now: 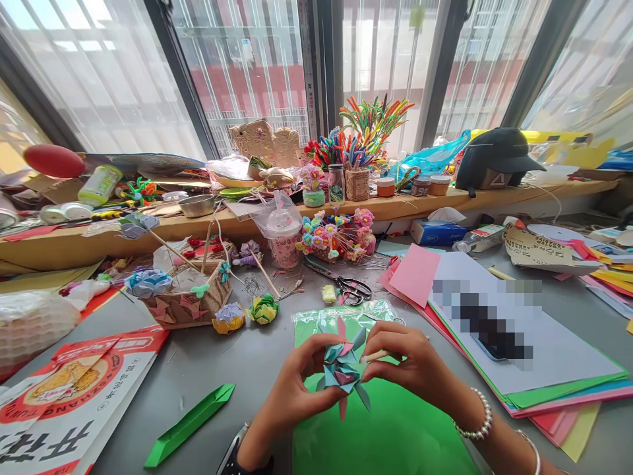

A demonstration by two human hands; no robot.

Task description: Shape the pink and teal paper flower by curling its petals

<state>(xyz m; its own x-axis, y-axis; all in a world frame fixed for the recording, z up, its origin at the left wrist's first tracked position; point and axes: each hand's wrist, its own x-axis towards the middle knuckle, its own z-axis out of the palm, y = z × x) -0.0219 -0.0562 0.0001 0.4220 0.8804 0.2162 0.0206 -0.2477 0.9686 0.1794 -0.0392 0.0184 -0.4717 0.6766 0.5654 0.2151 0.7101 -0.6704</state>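
My left hand [304,382] is closed on a folded paper flower [342,376] with pointed light-blue and pink petals, gripping it from the left side. My right hand [413,353] pinches a short pale stick [376,356] whose tip meets the flower's right side; whether it touches or enters the petals I cannot tell. Beneath both hands lies a bright green sheet [380,435] with a clear plastic sleeve at its top edge. To the left, a folded green paper strip [190,425] rests on the grey table [262,356].
Scissors [352,288] lie beyond the hands. A cardboard box [185,303] with paper flowers stands left, near a yellow-green paper flower [263,309]. Stacked coloured paper [534,330] bears a blurred phone at right. A lidded cup [285,241] stands before the crowded wooden sill [267,224].
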